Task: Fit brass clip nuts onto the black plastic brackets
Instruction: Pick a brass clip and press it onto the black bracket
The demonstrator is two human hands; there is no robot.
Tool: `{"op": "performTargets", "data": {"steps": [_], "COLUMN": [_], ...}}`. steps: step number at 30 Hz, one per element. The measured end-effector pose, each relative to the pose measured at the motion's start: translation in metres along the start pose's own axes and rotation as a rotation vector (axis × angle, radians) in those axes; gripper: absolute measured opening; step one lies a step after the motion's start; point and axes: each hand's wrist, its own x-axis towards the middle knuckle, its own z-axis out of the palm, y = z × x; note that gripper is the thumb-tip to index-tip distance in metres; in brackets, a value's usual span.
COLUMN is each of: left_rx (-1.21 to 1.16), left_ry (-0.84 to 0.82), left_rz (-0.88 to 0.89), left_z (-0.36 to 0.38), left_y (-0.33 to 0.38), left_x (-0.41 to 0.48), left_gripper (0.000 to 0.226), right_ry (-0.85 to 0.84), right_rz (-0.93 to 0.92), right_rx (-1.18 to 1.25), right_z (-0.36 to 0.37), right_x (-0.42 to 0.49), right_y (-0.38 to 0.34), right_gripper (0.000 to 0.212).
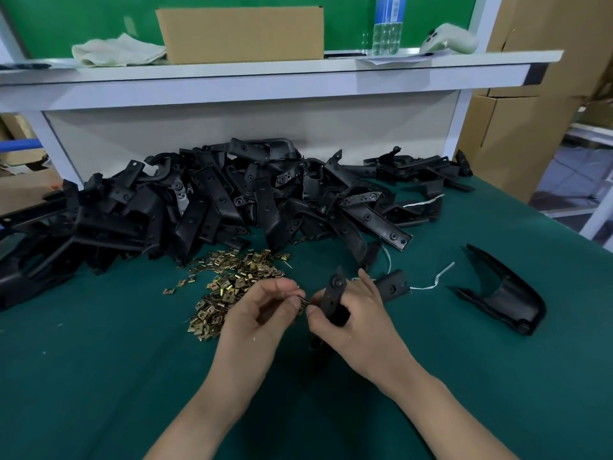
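My right hand [358, 313] grips a black plastic bracket [335, 295] and holds it upright above the green table, with one arm of the bracket sticking out past my fingers to the right. My left hand [262, 313] pinches a small brass clip nut [303, 302] between thumb and forefinger, right against the bracket's left edge. A loose heap of brass clip nuts [229, 280] lies just left of my hands. Behind it a large pile of black brackets [205, 200] spreads across the table.
A single curved black bracket [501, 293] lies apart at the right on the green table mat [99, 360]. White string pieces [431, 283] lie near it. Above, a white shelf [265, 78] carries a cardboard box [242, 34], a cloth, a water bottle and a phone. Cartons stand at the right.
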Motion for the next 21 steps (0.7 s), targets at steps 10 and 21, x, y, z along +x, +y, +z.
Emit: {"op": "performTargets", "data": {"steps": [10,21], "left_rx": [0.02,0.273], "left_ry": [0.002,0.094], "left_rz": [0.013,0.034], "left_z": [0.0005,-0.0003], "left_y": [0.0025,-0.0003], "left_x": [-0.0018,-0.0025], "left_gripper": [0.014,0.018], "right_ry": [-0.043,-0.041], "right_rz": [0.006,0.004], "right_rx": [0.097,0.053], "right_z": [-0.0003,0.0014], "right_x": [-0.0016,-0.0014], "right_y": [-0.0017,0.0021], "right_gripper": [0.013,0.017]}}
